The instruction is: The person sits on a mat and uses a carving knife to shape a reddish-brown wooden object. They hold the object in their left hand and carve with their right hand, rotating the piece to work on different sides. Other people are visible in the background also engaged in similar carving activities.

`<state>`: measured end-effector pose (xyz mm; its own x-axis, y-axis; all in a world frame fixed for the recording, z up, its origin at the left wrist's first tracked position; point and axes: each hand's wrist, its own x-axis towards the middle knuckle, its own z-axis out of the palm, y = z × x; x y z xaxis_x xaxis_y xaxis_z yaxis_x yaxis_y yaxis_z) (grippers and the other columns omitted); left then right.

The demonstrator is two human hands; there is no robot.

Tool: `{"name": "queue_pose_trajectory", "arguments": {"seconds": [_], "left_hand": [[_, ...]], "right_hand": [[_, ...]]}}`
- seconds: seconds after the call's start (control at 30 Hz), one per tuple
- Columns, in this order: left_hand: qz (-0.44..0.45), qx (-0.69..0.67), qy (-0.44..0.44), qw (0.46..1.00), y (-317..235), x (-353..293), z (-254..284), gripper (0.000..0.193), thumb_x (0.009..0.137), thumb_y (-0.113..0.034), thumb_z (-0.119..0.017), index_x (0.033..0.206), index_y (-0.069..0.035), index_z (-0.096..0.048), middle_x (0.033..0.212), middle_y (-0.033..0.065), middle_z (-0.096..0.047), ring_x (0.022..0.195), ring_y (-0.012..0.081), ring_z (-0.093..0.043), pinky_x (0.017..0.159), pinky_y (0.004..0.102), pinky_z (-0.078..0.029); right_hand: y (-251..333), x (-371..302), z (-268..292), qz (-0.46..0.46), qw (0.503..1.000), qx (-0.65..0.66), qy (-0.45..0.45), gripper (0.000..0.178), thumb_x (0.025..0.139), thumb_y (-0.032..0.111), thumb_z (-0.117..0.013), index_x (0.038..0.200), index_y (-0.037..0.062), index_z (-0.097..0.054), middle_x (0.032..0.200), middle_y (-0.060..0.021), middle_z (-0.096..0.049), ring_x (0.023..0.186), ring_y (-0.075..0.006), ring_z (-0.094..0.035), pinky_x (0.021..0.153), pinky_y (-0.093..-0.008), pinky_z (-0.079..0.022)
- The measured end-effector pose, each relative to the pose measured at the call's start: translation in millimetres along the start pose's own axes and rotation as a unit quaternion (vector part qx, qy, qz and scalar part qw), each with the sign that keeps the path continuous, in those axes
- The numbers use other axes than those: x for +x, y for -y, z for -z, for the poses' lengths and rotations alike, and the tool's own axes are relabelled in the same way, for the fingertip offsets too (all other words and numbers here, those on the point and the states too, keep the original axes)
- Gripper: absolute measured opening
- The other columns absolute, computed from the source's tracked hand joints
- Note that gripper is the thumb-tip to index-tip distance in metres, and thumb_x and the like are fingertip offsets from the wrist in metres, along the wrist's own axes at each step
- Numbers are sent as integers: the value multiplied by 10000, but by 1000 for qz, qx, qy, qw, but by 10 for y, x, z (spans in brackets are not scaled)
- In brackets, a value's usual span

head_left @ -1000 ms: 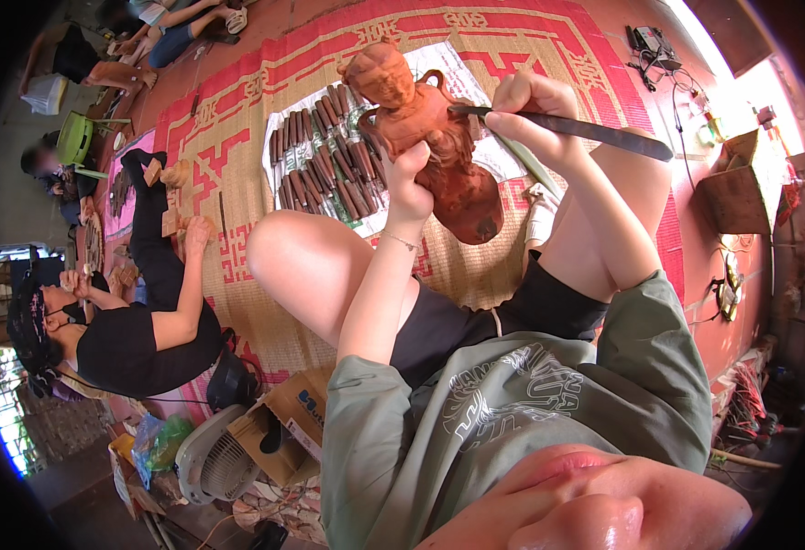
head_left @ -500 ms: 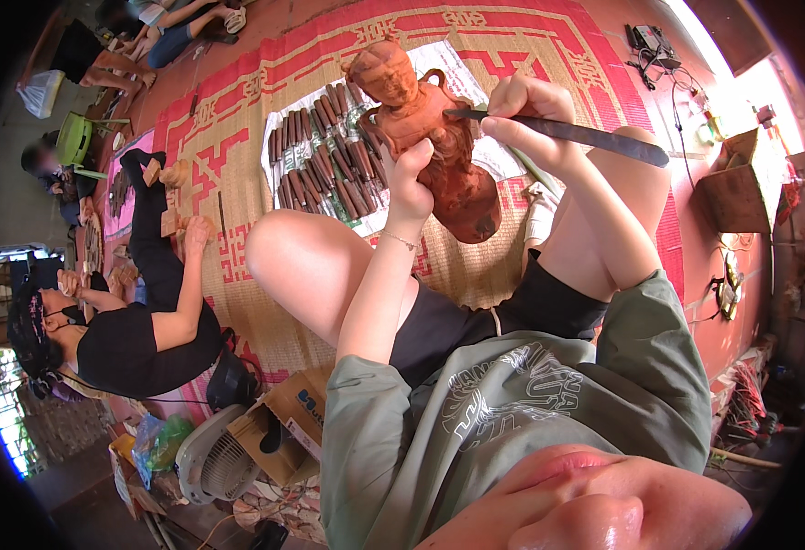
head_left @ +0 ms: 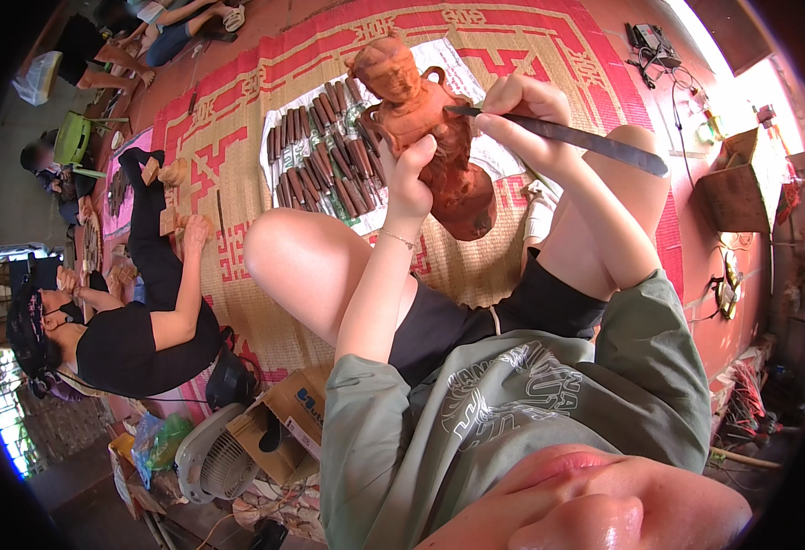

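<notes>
A reddish-brown carved wooden figurine (head_left: 462, 188) is held up in front of me, its head pointing away. My left hand (head_left: 409, 183) is closed round its left side, the thumb lying on the chest; the other fingers are hidden behind the figurine. In my right hand (head_left: 533, 119) is a long, flat, dark carving blade (head_left: 618, 154), pinched between thumb and fingers. Its narrow tip meets the figurine's upper body on the right, and its wide rounded end sticks out over my right knee. Just beyond the figurine, several wooden-handled carving tools (head_left: 315, 137) lie in rows on a white cloth (head_left: 462, 69).
A red and straw-coloured patterned mat (head_left: 320, 293) spreads under me. On the left a co-worker in black (head_left: 146, 348) sits holding a wooden piece (head_left: 173, 222). A cardboard box (head_left: 279, 431) and a fan (head_left: 219, 463) stand at lower left. A wooden box (head_left: 742, 179) and cables lie right.
The figurine has turned and tilted slightly, its lower end shifting a little to the left. The blade's wide end has dipped slightly. Both hands keep their holds.
</notes>
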<state>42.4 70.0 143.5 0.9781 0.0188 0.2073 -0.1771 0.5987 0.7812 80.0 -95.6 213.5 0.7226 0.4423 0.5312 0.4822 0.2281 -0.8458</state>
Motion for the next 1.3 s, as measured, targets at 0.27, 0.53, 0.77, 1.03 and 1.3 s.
{"name": "queue_pose_trajectory", "arguments": {"seconds": [0.27, 0.53, 0.77, 1.03, 1.3], "left_hand": [[-23, 58, 2, 998, -85, -35, -190, 396, 754, -148, -558, 1104, 35, -520, 1005, 94, -613, 932, 168, -579, 882, 304, -420], [-28, 76, -18, 997, -127, -21, -241, 392, 756, -148, -566, 1098, 39, -527, 992, 90, -616, 901, 156, -586, 832, 292, -446], [-37, 104, -9, 994, -161, -39, -249, 371, 746, -157, -577, 1056, 42, -540, 948, 86, -623, 873, 155, -586, 814, 291, -450], [-41, 70, -22, 996, -153, -49, -297, 370, 743, -162, -574, 1049, 44, -541, 941, 88, -623, 875, 157, -585, 820, 293, -447], [-36, 76, -16, 996, -142, -54, -263, 377, 742, -157, -571, 1063, 39, -539, 968, 88, -618, 888, 161, -584, 829, 295, -446]], "right_hand": [[-45, -36, -42, -29, 999, -32, -18, 175, 768, -56, -613, 709, 9, -462, 725, -55, -524, 652, -89, -473, 595, -222, -382], [-68, 4, -22, -103, 992, 59, -37, 145, 735, -41, -588, 703, 19, -460, 748, -35, -513, 664, -81, -457, 589, -212, -369], [-75, 17, -14, -122, 988, 76, -61, 118, 699, -17, -562, 716, 40, -460, 729, -35, -497, 663, -87, -440, 595, -211, -350], [-144, -7, 46, -122, 981, 153, -19, 128, 724, -5, -608, 716, 58, -497, 767, 2, -529, 702, -65, -516, 608, -205, -446], [-94, 16, -12, -120, 981, 146, -43, 185, 677, -51, -579, 673, 68, -437, 690, -21, -474, 641, -91, -424, 584, -218, -339]]}}
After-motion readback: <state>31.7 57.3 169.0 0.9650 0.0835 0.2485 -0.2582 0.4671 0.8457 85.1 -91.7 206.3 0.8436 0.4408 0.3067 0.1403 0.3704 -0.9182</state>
